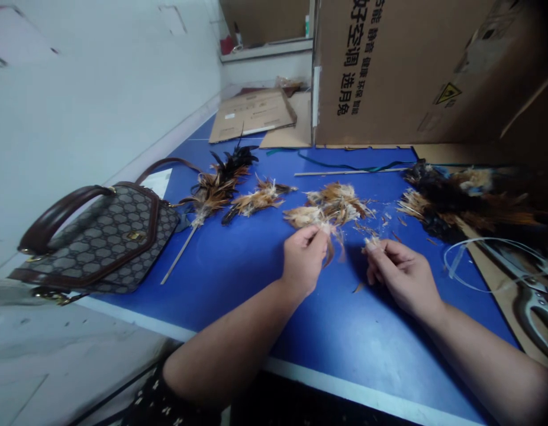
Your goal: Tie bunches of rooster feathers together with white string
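Observation:
My left hand [304, 255], closed in a pinch, holds a small bunch of tan feathers [306, 218] above the blue table. To its right, my right hand [400, 273] pinches a whitish tuft of feather fluff [371, 241] between thumb and fingers. The two hands are apart. Just beyond them lies a pile of brown feathers [342, 203], with loose bits scattered beside it. Another feather bunch [258, 198] rests further left. Beside that, dark and brown feathers are gathered around a thin stick [181, 253].
A patterned handbag [123, 236] stands at the left. Scissors [534, 302] and a clear plastic loop [460, 266] lie at the right, near dark feather bundles [469, 201]. A bare stick [340, 173] and green ribbon [331, 164] lie before a large cardboard box [402, 71].

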A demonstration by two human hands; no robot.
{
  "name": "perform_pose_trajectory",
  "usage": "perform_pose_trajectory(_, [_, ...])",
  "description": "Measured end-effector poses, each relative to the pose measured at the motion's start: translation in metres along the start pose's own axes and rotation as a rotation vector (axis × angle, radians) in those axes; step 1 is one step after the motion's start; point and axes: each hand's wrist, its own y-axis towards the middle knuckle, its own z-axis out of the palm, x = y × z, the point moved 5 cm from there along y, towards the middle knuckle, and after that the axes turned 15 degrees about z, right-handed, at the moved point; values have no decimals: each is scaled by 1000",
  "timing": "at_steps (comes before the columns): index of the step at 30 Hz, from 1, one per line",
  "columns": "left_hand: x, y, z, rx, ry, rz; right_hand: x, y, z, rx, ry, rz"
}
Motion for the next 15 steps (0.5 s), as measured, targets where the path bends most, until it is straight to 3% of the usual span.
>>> perform_pose_trajectory(3, [2, 0, 0, 8, -6, -1, 5, 3, -8, -115, -154, -118])
perform_pose_trajectory(7, [6, -3, 1, 61, 45, 21, 14, 1, -6, -131, -376, -354])
perform_pose_trajectory(10, [8, -7, 4, 128, 95, 32, 22, -6, -6, -209, -401, -490])
perform_pose_trajectory(12, [8, -10, 6, 173, 124, 55, 27, -10, -7, -236, -358, -492])
perform_pose_trajectory(15, [6, -13, 10, 229, 155, 111, 29, -12, 0, -107, -276, -384])
